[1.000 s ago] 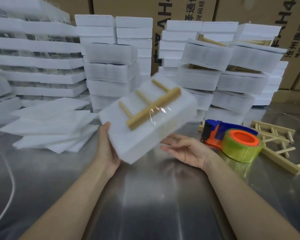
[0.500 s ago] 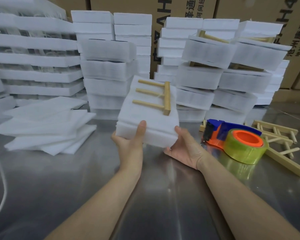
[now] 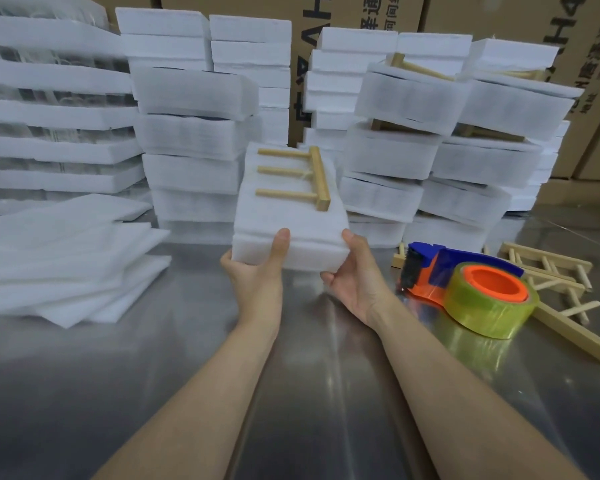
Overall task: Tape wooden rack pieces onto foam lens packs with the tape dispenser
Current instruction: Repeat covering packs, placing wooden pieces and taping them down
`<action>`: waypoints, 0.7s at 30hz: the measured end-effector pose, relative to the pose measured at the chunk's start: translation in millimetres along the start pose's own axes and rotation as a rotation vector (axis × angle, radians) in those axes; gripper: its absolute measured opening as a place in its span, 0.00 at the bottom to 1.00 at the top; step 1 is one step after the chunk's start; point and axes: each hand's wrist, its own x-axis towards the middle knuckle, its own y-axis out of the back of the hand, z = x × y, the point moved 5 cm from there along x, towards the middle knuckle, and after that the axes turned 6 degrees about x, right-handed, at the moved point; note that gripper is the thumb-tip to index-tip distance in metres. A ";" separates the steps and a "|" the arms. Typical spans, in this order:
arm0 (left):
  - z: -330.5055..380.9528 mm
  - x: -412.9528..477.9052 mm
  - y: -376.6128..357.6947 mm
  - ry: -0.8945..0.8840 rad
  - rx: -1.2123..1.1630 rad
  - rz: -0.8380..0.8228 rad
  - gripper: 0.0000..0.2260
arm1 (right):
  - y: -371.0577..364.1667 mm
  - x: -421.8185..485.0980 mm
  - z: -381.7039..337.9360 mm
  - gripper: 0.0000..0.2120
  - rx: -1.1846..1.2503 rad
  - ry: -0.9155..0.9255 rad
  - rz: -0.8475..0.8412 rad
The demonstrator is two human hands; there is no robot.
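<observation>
I hold a white foam lens pack [image 3: 291,233] up above the metal table. A wooden rack piece [image 3: 309,176] with three pegs lies taped on its top. My left hand [image 3: 257,275] grips the pack's near left corner, thumb up its front face. My right hand [image 3: 355,275] grips the near right corner from below and the side. The tape dispenser [image 3: 465,282], blue and orange with a yellowish clear roll, lies on the table to the right of my right hand.
Loose wooden rack pieces [image 3: 555,289] lie right of the dispenser. Stacks of foam packs [image 3: 413,140] line the back, some with rack pieces taped on. Flat foam sheets [image 3: 66,258] are piled at the left. Cardboard boxes [image 3: 354,15] stand behind. The steel table [image 3: 309,393] spreads in front.
The pack has turned from a tilted hold in my left hand to level, with my right hand now gripping its right corner. It has moved slightly away from me.
</observation>
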 end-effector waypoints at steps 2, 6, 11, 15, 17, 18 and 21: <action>-3.3 4.5 -5.8 0.043 -0.036 -0.042 0.33 | 5.7 6.6 -1.8 0.21 -0.006 0.045 0.026; -8.9 15.5 -14.8 0.017 -0.107 -0.138 0.26 | 8.7 19.3 -4.7 0.28 0.018 0.129 -0.016; -24.3 32.4 -23.8 0.042 -0.028 -0.160 0.11 | 14.9 38.8 -3.3 0.27 0.013 0.227 0.059; -35.7 48.4 -38.4 0.080 0.040 -0.121 0.17 | 28.4 50.9 2.4 0.23 -0.114 0.321 0.390; -38.4 52.7 -49.2 0.081 0.031 -0.140 0.18 | 33.6 56.7 4.3 0.23 -0.233 0.334 0.525; -38.5 54.2 -53.7 0.075 0.015 -0.145 0.18 | 34.1 59.1 4.5 0.22 -0.297 0.352 0.558; -36.2 58.5 -61.2 0.027 -0.060 -0.111 0.15 | 29.4 66.1 4.5 0.19 -0.345 0.428 0.534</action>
